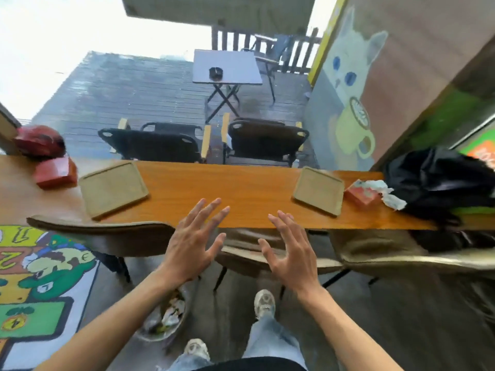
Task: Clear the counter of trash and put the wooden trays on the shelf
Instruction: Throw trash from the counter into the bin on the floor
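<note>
Head view. Two wooden trays lie flat on the orange-brown bench [214, 183], well apart. Left tray [112, 190]: pale tan, rectangular, rounded corners, low raised rim, bare inside. Right tray [318, 190]: same make, also bare. Just right of it, a small red carton [360, 195] with crumpled white paper [388, 194] touching it, beside a black bag [439, 180]. At the bench's left end, a red box [55, 174] and a red helmet [38, 140].

Left hand [191, 243] and right hand [290, 253] hover at the near bench edge between the trays, fingers spread wide, holding nothing.

Bin of trash [166, 317] on the floor below the left forearm.

Writing: floor rug [40, 277] shows digits "1", "2", "4"; other lettering unreadable.
</note>
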